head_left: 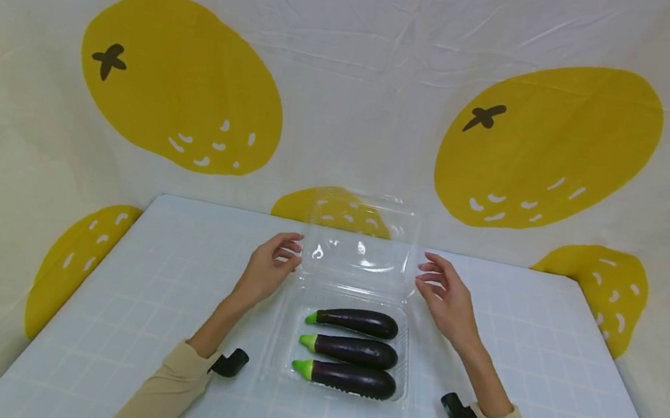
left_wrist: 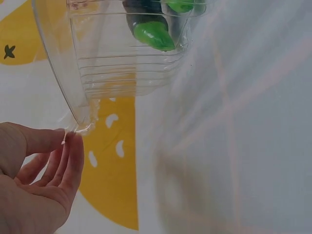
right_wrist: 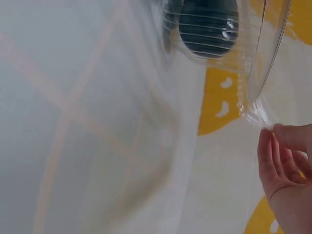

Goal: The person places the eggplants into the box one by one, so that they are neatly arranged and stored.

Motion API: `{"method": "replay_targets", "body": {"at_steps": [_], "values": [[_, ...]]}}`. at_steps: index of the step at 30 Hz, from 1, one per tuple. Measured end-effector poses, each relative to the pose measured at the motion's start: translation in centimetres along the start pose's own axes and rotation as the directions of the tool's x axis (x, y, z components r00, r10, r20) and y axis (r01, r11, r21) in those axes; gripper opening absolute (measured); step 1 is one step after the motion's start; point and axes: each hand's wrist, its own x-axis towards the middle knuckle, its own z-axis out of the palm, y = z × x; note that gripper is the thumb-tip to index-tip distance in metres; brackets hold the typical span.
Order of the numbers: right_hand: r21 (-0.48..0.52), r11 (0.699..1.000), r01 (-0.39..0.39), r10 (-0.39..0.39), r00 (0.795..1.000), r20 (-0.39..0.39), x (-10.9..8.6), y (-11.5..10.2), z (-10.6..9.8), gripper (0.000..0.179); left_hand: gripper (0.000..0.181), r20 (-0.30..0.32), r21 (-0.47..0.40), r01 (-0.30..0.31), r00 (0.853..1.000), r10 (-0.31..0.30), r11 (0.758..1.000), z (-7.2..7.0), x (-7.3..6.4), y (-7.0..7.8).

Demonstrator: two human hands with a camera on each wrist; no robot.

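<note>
A clear plastic clamshell box point(head_left: 287, 356) lies on the table with its lid point(head_left: 360, 258) raised at the far side. Three dark purple eggplants point(head_left: 356, 351) rest in its base, one behind another, green stem ends to the left. At the lid's left edge, my left hand point(head_left: 266, 270) pinches the thin plastic between thumb and fingertips, as the left wrist view shows. My right hand point(head_left: 449, 305) pinches the opposite edge the same way. Through the box wall, a green stem end point(left_wrist: 153, 35) shows in the left wrist view and a rounded eggplant end point(right_wrist: 207, 29) in the right.
The box sits on a pale blue checked tablecloth point(head_left: 117, 320). Behind the table's far edge hangs a white curtain point(head_left: 363, 118) printed with large yellow fruit. A black wrist camera point(head_left: 230, 362) sits by the left cuff, another point(head_left: 460, 410) by the right.
</note>
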Motion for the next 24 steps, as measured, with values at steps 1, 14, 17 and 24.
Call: {"method": "replay_targets", "body": {"at_steps": [1,14,17,24], "values": [[-0.005,1.0,0.011,-0.011,1.0,-0.004,-0.1,-0.4,0.0,0.051,0.04,-0.005,0.008,-0.005,1.0,0.005,1.0,0.0,0.0,0.0],[-0.09,0.989,0.12,-0.124,0.992,-0.038,-0.8,-3.9,-0.2,0.038,0.027,-0.05,0.091,-0.077,0.995,0.082,0.993,-0.7,-0.7,0.1],[-0.096,0.985,0.141,-0.146,0.988,-0.045,-0.8,-2.9,-0.1,0.037,0.024,-0.068,0.096,-0.097,0.992,0.104,0.991,-0.6,-0.9,0.1],[-0.112,0.979,0.172,-0.18,0.982,-0.063,-0.9,-0.2,-0.4,0.035,0.02,-0.097,0.12,-0.159,0.981,0.171,0.98,-0.6,-1.4,0.2]]}}
